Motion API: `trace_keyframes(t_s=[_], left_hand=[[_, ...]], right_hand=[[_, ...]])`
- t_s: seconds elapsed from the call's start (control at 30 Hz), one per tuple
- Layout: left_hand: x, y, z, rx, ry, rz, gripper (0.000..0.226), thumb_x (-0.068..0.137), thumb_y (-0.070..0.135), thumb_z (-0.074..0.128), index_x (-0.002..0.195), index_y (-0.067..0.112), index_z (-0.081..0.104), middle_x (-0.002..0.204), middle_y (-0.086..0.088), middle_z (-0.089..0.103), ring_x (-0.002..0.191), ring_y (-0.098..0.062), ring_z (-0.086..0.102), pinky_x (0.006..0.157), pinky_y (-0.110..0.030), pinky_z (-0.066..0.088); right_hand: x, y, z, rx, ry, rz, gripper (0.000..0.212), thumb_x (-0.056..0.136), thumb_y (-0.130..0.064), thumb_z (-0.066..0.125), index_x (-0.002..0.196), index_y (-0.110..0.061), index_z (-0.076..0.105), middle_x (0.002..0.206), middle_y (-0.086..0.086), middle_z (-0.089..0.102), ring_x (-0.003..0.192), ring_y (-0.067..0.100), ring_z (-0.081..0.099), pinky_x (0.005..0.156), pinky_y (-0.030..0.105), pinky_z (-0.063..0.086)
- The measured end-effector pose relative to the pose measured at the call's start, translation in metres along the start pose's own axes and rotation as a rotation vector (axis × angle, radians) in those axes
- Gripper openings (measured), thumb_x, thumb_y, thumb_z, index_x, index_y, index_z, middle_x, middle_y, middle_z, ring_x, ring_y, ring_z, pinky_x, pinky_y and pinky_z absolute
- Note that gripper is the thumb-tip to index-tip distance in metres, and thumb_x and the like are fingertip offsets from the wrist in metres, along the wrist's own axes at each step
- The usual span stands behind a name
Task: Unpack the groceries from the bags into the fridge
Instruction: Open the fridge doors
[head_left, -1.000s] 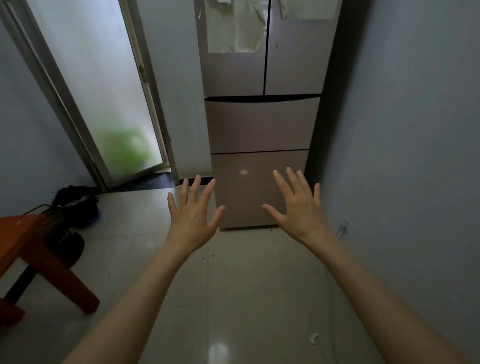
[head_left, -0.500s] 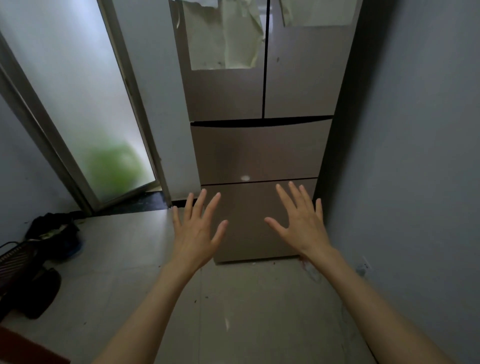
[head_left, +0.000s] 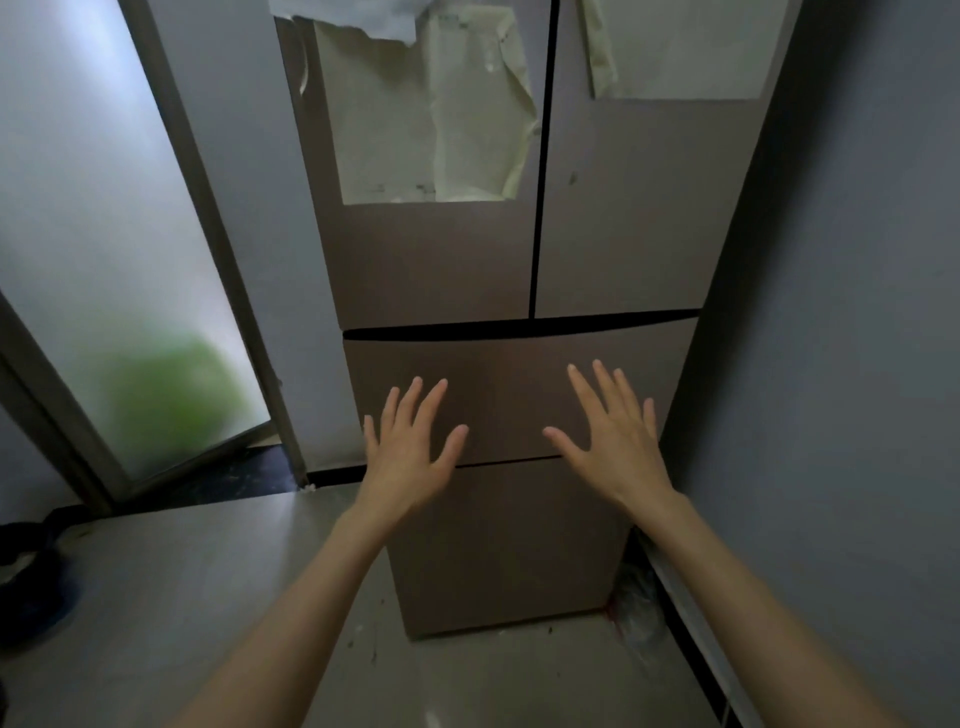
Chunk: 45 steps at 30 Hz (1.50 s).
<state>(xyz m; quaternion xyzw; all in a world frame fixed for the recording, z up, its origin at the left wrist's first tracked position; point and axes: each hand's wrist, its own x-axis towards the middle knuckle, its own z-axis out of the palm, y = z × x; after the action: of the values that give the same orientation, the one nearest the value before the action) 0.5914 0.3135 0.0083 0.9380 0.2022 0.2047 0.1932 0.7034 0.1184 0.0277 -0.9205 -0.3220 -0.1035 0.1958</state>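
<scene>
The fridge (head_left: 519, 260) now fills most of the view, much bigger than it looked a second ago, when a long stretch of floor (head_left: 171, 571) lay between it and the person; the orange stool seen then has dropped out of sight altogether, and only a dark bundle (head_left: 31, 561) stays at the far left edge, well away from either grip. That means the walk-up is about done and the opening step comes next, I'd judge. All its fronts are closed: the two upper doors (head_left: 623, 218) stand above both grips, with loose pale papers (head_left: 431, 119) stuck on them, the middle drawer (head_left: 519, 364) sits straight behind the fingertips, and the bottom drawer (head_left: 509, 545) lies below the wrists. The frosted glass door (head_left: 104, 234) is off to the left of the left grip, the grey wall (head_left: 857, 312) close on the right of the right one. The left hand (head_left: 410, 449) and the right hand (head_left: 618, 436) are both spread flat with fingers straight and apart, palms facing the fridge, holding nothing (whether they actually touch the drawer front I cannot tell). No grocery bags show anywhere, so nothing has gone in yet; a door has to open and the bags have to be fetched first.
</scene>
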Motion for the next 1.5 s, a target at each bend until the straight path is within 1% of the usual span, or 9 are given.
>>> trace_keyframes(t_s=[0.17, 0.27, 0.33, 0.43, 0.53, 0.77, 0.97, 1.1, 1.5], left_hand=[[0.066, -0.002, 0.022, -0.305, -0.079, -0.156, 0.06, 0.095, 0.047, 0.036, 0.148, 0.031, 0.012, 0.157, 0.003, 0.004, 0.144, -0.018, -0.001, 0.116, -0.046, 0.001], [0.106, 0.004, 0.026, -0.719, -0.115, -0.422, 0.059, 0.095, 0.038, 0.045, 0.147, 0.023, 0.021, 0.154, -0.004, 0.022, 0.14, -0.022, 0.022, 0.112, -0.038, 0.022], [0.132, 0.005, 0.029, -1.021, -0.149, -0.639, 0.057, 0.095, 0.035, 0.047, 0.146, 0.017, 0.026, 0.149, -0.008, 0.032, 0.134, -0.027, 0.035, 0.107, -0.041, 0.029], [0.172, -0.001, 0.038, -1.408, -0.121, -0.812, 0.062, 0.093, 0.035, 0.052, 0.144, 0.012, 0.027, 0.144, -0.012, 0.039, 0.128, -0.029, 0.042, 0.099, -0.045, 0.036], [0.207, -0.006, 0.047, -1.584, -0.042, -0.878, 0.07, 0.089, 0.042, 0.054, 0.144, 0.008, 0.026, 0.144, -0.013, 0.039, 0.128, -0.029, 0.043, 0.1, -0.045, 0.037], [0.264, 0.005, 0.061, -1.936, 0.071, -0.927, 0.081, 0.086, 0.058, 0.048, 0.146, 0.01, 0.022, 0.149, -0.012, 0.031, 0.137, -0.026, 0.033, 0.11, -0.045, 0.028], [0.272, 0.001, 0.083, -2.001, 0.217, -0.916, 0.084, 0.081, 0.057, 0.055, 0.144, 0.008, 0.026, 0.147, -0.016, 0.034, 0.134, -0.029, 0.036, 0.106, -0.04, 0.035], [0.272, 0.003, 0.084, -1.985, 0.253, -0.885, 0.072, 0.086, 0.051, 0.051, 0.139, 0.006, 0.032, 0.144, -0.017, 0.039, 0.132, -0.031, 0.04, 0.098, -0.045, 0.042], [0.269, 0.007, 0.079, -1.899, 0.241, -0.911, 0.067, 0.089, 0.05, 0.046, 0.136, 0.004, 0.036, 0.141, -0.017, 0.043, 0.128, -0.031, 0.044, 0.098, -0.046, 0.044]], right_hand=[[0.083, 0.015, 0.014, 0.008, 0.006, -0.018, 0.07, 0.094, -0.05, 0.04, 0.149, -0.03, 0.002, 0.158, 0.001, -0.007, 0.144, 0.019, -0.012, 0.115, 0.05, -0.003], [0.131, 0.025, 0.022, 0.066, 0.039, 0.028, 0.068, 0.095, -0.045, 0.041, 0.149, -0.027, 0.005, 0.158, 0.002, -0.006, 0.144, 0.021, -0.011, 0.115, 0.052, -0.002], [0.16, 0.031, 0.026, 0.05, 0.07, 0.019, 0.067, 0.095, -0.042, 0.042, 0.149, -0.026, 0.006, 0.158, 0.004, -0.009, 0.144, 0.023, -0.013, 0.115, 0.054, -0.001], [0.202, 0.038, 0.027, 0.039, 0.177, -0.032, 0.068, 0.095, -0.036, 0.045, 0.15, -0.024, 0.007, 0.157, 0.006, -0.011, 0.144, 0.025, -0.014, 0.114, 0.055, -0.002], [0.239, 0.043, 0.026, 0.051, 0.281, -0.074, 0.069, 0.094, -0.032, 0.048, 0.15, -0.023, 0.008, 0.157, 0.006, -0.009, 0.144, 0.025, -0.012, 0.113, 0.053, -0.004], [0.279, 0.057, 0.056, 0.003, 0.29, -0.058, 0.072, 0.096, -0.027, 0.044, 0.148, -0.021, -0.005, 0.152, 0.004, -0.023, 0.139, 0.023, -0.023, 0.115, 0.052, -0.001], [0.288, 0.058, 0.068, 0.001, 0.357, -0.045, 0.073, 0.095, -0.025, 0.049, 0.147, -0.02, -0.001, 0.152, 0.006, -0.016, 0.14, 0.024, -0.017, 0.112, 0.052, -0.001], [0.287, 0.06, 0.065, 0.006, 0.356, -0.049, 0.07, 0.094, -0.024, 0.05, 0.149, -0.02, 0.006, 0.152, 0.005, -0.014, 0.14, 0.025, -0.014, 0.112, 0.053, 0.004], [0.285, 0.066, 0.054, 0.062, 0.294, -0.105, 0.059, 0.099, -0.022, 0.039, 0.146, -0.024, 0.003, 0.15, -0.002, -0.018, 0.139, 0.021, -0.019, 0.114, 0.049, 0.0]])
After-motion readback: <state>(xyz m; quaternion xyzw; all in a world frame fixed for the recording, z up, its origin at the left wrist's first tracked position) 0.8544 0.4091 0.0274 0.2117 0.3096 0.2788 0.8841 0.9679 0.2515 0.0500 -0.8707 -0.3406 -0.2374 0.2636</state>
